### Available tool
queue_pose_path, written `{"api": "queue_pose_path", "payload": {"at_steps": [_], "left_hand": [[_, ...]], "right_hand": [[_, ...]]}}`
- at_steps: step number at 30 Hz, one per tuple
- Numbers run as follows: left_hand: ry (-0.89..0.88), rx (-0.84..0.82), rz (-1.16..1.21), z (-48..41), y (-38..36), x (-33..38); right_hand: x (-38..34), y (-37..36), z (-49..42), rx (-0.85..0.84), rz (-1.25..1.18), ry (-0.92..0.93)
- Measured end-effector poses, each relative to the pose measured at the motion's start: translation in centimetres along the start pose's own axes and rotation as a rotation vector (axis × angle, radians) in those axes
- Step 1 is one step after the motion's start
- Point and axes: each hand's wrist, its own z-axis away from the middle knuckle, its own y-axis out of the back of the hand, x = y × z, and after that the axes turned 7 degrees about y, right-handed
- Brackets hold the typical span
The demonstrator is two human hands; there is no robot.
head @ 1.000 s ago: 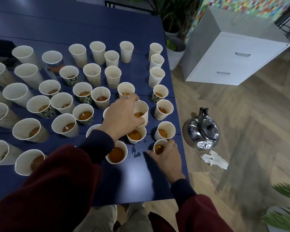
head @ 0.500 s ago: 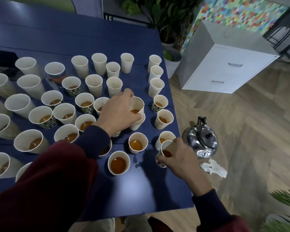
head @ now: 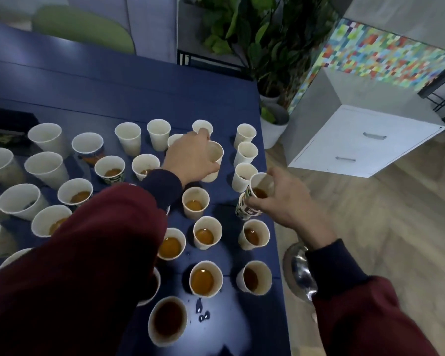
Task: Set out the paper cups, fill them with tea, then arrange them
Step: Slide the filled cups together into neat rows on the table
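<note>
The blue worktop [head: 113, 80] holds rows of paper cups [head: 203, 278], and those toward its near right corner hold amber tea. The left hand [head: 190, 156] is stretched toward the worktop's far side, its fingers curled round a plain white cup [head: 215, 154]. The right hand [head: 285, 201] pinches a patterned cup [head: 256, 192] of tea at the worktop's right edge, tilted with its rim leaning outward. The gap in the right-edge column seems to lie directly beneath it, so the right hand is nearer. It probably needs levelling before it is set down.
</note>
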Motion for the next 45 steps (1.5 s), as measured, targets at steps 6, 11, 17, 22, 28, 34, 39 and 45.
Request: {"api": "queue_pose_path", "payload": {"at_steps": [6, 11, 17, 22, 28, 34, 39, 45], "left_hand": [[0.037, -0.137, -0.097, -7.4, -5.2, -0.1], [0.015, -0.198, -0.193, -11.2, -9.4, -1.5], [-0.039, -0.165, -0.262, -12.7, -11.7, -2.6], [-0.040, 0.152, -0.152, -16.0, -10.0, -2.1], [0.095, -0.021, -0.316, -22.9, -8.5, -3.2], [0.090, -0.232, -0.264, -25.6, -8.7, -5.0], [0.165, -0.136, -0.283, -26.3, -7.5, -6.2], [0.234, -0.126, -0.308, -26.5, -7.0, -7.8]], "right_hand": [[1.6, -0.2, -7.9, 0.033, 0.066, 0.049], [2.9, -1.5, -14.1, 0.080, 0.071, 0.087], [4.1, -2.7, -20.1, 0.057, 0.066, 0.165], [4.4, -2.7, -24.6, 0.055, 0.056, 0.231], [3.8, -3.5, -30.8, -0.040, 0.215, 0.369], [3.5, -6.3, -34.5, -0.115, 0.378, 0.490], [3.2, -8.8, -36.4, -0.204, 0.450, 0.494], [3.3, -11.0, -37.1, -0.272, 0.482, 0.436]]}}
